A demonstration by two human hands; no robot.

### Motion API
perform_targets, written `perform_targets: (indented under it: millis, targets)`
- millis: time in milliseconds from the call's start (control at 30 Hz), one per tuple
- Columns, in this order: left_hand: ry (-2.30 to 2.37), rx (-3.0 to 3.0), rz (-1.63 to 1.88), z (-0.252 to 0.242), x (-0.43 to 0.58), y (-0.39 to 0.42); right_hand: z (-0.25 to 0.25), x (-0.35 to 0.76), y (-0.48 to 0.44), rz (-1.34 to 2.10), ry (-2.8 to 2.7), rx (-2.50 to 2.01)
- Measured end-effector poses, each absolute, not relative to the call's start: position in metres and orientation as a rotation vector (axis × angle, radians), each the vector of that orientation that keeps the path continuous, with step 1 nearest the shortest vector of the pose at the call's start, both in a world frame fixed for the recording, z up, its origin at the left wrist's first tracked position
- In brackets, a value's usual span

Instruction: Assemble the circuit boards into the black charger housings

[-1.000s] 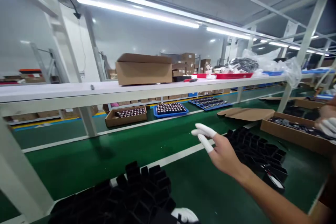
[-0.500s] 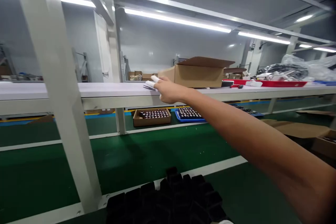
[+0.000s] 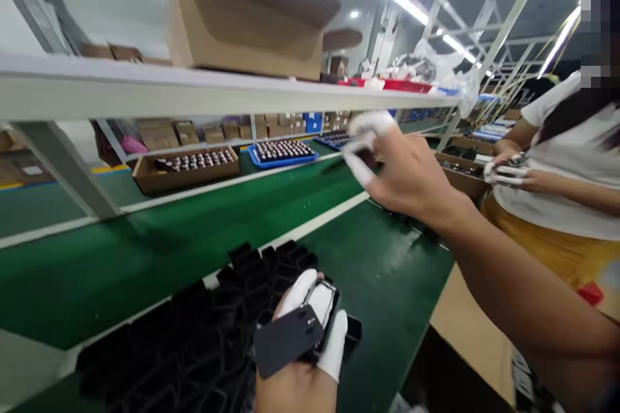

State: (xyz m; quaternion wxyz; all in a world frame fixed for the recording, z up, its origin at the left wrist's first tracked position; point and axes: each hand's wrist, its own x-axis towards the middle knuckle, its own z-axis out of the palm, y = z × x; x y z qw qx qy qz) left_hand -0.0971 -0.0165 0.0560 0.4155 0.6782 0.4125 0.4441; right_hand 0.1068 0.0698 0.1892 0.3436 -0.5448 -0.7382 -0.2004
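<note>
My left hand (image 3: 303, 361), with white finger covers, is closed around a small black rectangular casing (image 3: 334, 313), its hollow side facing up. A flat dark plate (image 3: 288, 339) with small cut-outs lies tilted over the palm beside the casing. Higher up and to the right, my right hand (image 3: 407, 171) is in the air, smeared by motion. Its white-covered thumb and fingers curl towards each other, and a blurred dark thing seems to be between them. Below and left of my left hand spreads a pile of black casings (image 3: 208, 329) on the green surface.
A white shelf (image 3: 145, 93) crosses ahead, carrying an open carton (image 3: 252, 26) and a red tray (image 3: 407, 86). Beyond the belt are a box of small parts (image 3: 188, 171) and a blue tray (image 3: 283, 155). A co-worker (image 3: 571, 161) stands right; an open carton (image 3: 475, 335) is lower right.
My view has swung right and down. My right hand has come back from the shelf top. My left hand, barely showing before, is now visible with the casing and plate.
</note>
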Motion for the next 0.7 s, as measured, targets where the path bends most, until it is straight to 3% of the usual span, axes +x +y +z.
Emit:
perform_targets:
  millis: [67, 167, 300, 500, 700]
  targets:
    - [1.079, 1.645, 1.089, 0.044, -0.08, -0.018, 0.117, 0.164, 0.038, -0.264, -1.9, -1.756]
    - [1.139, 1.594, 1.056, 0.029, -0.053, -0.021, 0.025, 0.213, 0.002, 0.01, -1.883, -1.889]
    - [1.232, 1.696, 1.13, 0.018, -0.01, -0.025, -0.039, 0.228, -0.013, 0.225, -1.75, -1.808]
    - [1.199, 1.788, 1.13, 0.006, 0.048, -0.02, -0.066, 0.248, -0.018, 0.47, -1.509, -1.574]
    - [1.194, 1.944, 0.986, -0.004, 0.077, -0.011, -0.029, 0.26, -0.077, 0.367, -1.141, -1.229]
